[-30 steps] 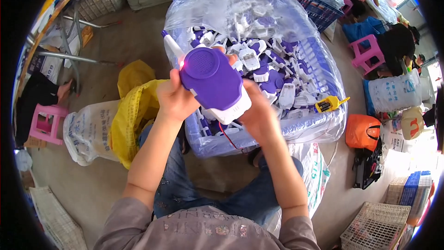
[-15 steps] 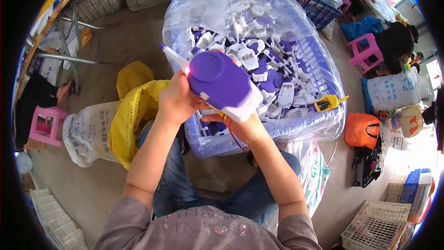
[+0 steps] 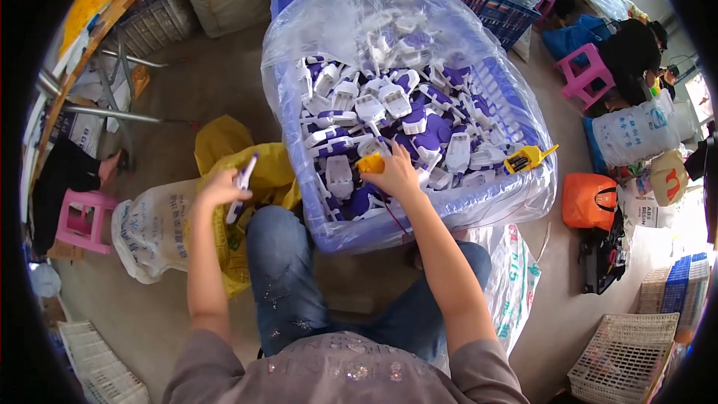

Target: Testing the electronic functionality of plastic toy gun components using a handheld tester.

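Note:
My left hand [image 3: 218, 188] grips a purple-and-white plastic device [image 3: 244, 179], seen edge-on, over the mouth of a yellow woven sack [image 3: 269, 168] beside my left knee. My right hand [image 3: 396, 173] is closed on a small yellow block [image 3: 370, 164], from which a thin red wire trails down toward the crate's near edge. It hovers low over a heap of purple-and-white devices [image 3: 395, 99], several with open battery compartments showing. The heap fills a plastic-lined purple crate [image 3: 329, 236] in front of me.
On the crate's right rim lies a yellow device [image 3: 527, 158] with an antenna-like tip. A white sack [image 3: 153, 228] and pink stool [image 3: 82, 217] stand left, an orange bag [image 3: 589, 200] right. Other people sit nearby, one by another pink stool [image 3: 587, 75].
The device that both hands held over the crate has gone left and down to the yellow sack in my left hand. My right hand has parted from it, keeping the yellow block.

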The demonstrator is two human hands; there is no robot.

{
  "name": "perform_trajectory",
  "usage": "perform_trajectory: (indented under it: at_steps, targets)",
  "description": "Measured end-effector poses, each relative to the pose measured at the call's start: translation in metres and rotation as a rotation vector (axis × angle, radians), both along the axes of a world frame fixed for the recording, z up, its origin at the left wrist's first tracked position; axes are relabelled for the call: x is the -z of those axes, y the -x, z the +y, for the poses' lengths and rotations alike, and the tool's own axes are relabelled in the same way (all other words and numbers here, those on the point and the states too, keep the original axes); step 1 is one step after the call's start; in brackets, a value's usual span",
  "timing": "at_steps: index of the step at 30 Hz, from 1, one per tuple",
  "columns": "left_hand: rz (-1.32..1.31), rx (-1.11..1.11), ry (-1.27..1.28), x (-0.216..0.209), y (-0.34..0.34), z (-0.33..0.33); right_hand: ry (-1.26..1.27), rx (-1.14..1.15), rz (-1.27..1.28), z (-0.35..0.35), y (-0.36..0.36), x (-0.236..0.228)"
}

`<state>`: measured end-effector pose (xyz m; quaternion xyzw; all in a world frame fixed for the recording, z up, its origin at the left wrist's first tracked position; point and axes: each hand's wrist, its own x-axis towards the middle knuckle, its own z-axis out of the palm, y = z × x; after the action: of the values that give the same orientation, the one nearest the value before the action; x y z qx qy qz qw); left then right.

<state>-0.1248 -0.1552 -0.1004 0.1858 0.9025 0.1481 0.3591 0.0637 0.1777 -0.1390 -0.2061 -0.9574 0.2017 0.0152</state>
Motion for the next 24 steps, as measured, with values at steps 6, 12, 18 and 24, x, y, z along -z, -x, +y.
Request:
perform_trajectory:
  at_steps: [6,12,18,24]
  targets:
    - [0.335,-0.011,-0.385,-0.017,-0.017,-0.012,0.035,-0.041,-0.286,-0.01,0.017,-0.009]
    - [-0.128,-0.141,-0.997,-0.077,-0.055,0.084,0.056,0.092,-0.111,-0.005,0.013,-0.01]
    - [-0.853,-0.561,-0.951,-0.053,-0.078,0.15,-0.06,0.047,0.246,-0.021,-0.002,-0.073]
    - [-1.172,-0.568,-0.976,-0.045,-0.092,0.19,-0.09,-0.184,0.463,-0.044,-0.039,-0.118]
